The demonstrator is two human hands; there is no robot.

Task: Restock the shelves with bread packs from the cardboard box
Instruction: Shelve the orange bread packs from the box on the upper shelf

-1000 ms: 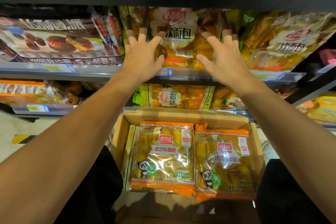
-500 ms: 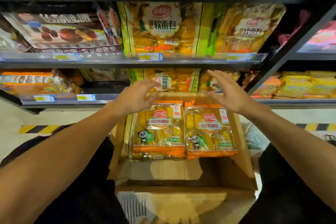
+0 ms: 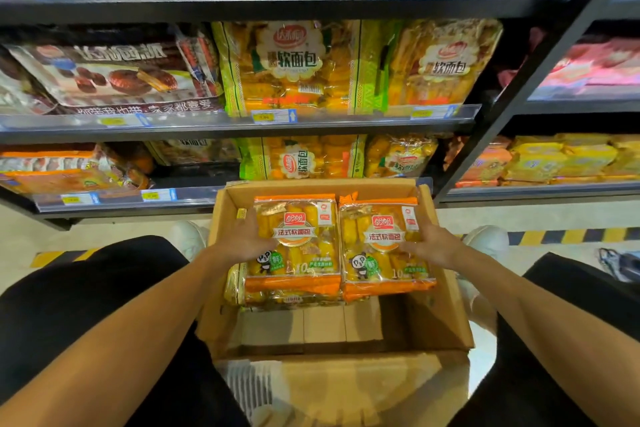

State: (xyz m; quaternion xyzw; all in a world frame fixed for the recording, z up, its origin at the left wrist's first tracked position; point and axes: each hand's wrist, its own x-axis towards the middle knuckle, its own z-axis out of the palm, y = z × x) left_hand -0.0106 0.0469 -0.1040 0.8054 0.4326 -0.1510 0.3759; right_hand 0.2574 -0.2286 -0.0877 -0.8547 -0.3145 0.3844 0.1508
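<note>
An open cardboard box stands on the floor between my knees. Two orange-edged bread packs lie side by side on top of the stack inside it. My left hand grips the left edge of the left bread pack, fingers spread over its top. On the other side, my right hand holds the right edge of the right bread pack. More packs lie beneath them. Both packs still rest in the box. The middle shelf carries green-and-yellow bread bags.
A chocolate-pie bag fills the middle shelf's left side. The bottom shelf holds more bread bags right behind the box. A black shelf upright slants at the right. My shoes flank the box; yellow-black floor tape runs right.
Both hands came down from the bread bag on the middle shelf into the box and closed on the two top packs. My view tilted downward.
</note>
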